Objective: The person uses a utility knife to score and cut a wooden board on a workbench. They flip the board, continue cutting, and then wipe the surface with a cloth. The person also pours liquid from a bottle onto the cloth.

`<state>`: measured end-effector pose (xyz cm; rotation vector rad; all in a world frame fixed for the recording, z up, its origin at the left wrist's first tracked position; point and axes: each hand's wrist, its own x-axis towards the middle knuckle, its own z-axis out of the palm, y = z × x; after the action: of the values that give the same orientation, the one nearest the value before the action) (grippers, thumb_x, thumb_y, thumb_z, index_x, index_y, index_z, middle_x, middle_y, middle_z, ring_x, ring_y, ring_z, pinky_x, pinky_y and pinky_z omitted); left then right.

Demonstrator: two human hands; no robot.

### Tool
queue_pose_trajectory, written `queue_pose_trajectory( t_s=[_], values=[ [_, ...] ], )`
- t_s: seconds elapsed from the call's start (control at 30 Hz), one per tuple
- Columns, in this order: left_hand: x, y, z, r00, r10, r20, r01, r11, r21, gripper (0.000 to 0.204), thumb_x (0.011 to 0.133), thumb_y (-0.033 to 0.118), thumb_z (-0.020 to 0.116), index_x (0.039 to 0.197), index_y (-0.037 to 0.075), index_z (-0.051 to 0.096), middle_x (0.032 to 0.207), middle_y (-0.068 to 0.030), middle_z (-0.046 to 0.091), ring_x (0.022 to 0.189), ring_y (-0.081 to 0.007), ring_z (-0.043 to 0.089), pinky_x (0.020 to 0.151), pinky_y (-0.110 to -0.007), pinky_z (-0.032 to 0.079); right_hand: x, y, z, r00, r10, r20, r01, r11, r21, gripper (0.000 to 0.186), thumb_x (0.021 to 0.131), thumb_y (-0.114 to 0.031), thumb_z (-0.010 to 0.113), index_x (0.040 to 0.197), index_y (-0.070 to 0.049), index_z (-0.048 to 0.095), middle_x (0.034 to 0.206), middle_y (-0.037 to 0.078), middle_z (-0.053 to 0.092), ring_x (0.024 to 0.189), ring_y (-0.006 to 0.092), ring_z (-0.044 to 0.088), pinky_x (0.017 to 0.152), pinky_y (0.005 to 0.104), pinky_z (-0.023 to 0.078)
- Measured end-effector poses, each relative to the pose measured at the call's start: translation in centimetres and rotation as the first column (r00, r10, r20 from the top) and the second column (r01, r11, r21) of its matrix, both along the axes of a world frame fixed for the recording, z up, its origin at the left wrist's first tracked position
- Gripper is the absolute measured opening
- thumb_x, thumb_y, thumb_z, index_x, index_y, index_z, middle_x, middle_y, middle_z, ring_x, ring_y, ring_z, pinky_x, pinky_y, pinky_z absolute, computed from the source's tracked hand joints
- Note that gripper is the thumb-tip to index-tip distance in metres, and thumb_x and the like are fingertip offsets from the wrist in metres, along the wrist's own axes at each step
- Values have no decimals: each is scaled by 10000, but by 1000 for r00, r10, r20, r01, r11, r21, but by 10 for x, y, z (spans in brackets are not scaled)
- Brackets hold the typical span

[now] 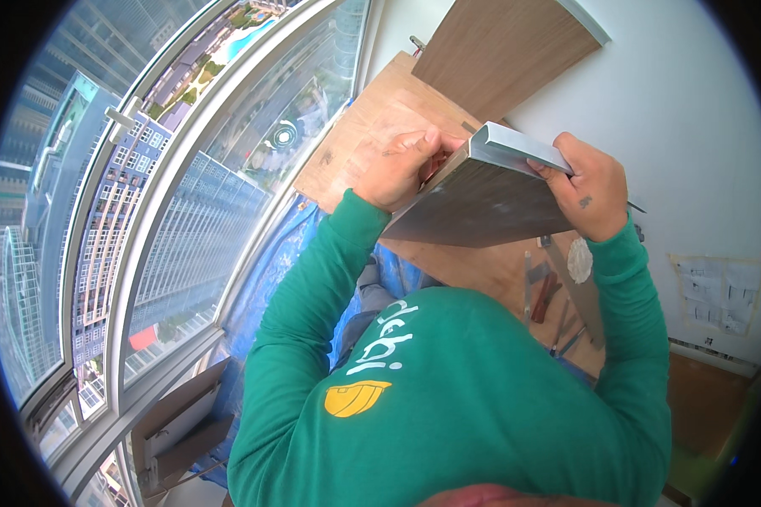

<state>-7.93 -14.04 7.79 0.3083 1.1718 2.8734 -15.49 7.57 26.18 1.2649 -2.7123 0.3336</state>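
Note:
Tilted up in front of my chest is a flat panel (pixel 482 207) with a dark, greyish face. Along its upper edge runs a silver metal channel (pixel 524 147), its end facing left. My right hand (pixel 599 188) is closed around the right part of this channel, thumb on the near side. At the panel's left edge, my left hand (pixel 402 169) is closed with its fingers curled against the edge. Part of those fingers is hidden behind the panel, so their exact grip is unclear.
Below lies a wooden work surface (pixel 355 139), with a red-handled tool (pixel 544 297) and several other tools on its right part. A wood-grain board (pixel 507 55) stands at the white wall. Blue sheeting (pixel 283 253) covers the floor beside tall windows (pixel 186 237). Paper sheets (pixel 714 291) hang at right.

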Motion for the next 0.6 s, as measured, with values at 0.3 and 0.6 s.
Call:
queue_pose_trajectory(
  t_s=[0.3, 0.6],
  values=[
    [-17, -9, -16, 989, -52, -139, 11, 960, -280, 439, 1012, 447, 675, 1131, 30, 746, 951, 33, 693, 877, -59, 572, 758, -242, 456, -2, 2, -4, 1000, -6, -30, 6, 1000, 4, 399, 892, -320, 789, 766, -54, 519, 634, 121, 547, 528, 301, 500, 503, 398, 397],
    [5, -10, 31, 985, 58, -160, -103, 951, -292, 414, 944, 272, 788, 1222, -26, 716, 942, 15, 673, 854, -71, 570, 750, -253, 467, -1, -1, -3, 998, -1, -56, 2, 1000, 10, 388, 885, -281, 784, 766, -47, 498, 638, 142, 527, 553, 348, 498, 516, 412, 395]
  ],
)
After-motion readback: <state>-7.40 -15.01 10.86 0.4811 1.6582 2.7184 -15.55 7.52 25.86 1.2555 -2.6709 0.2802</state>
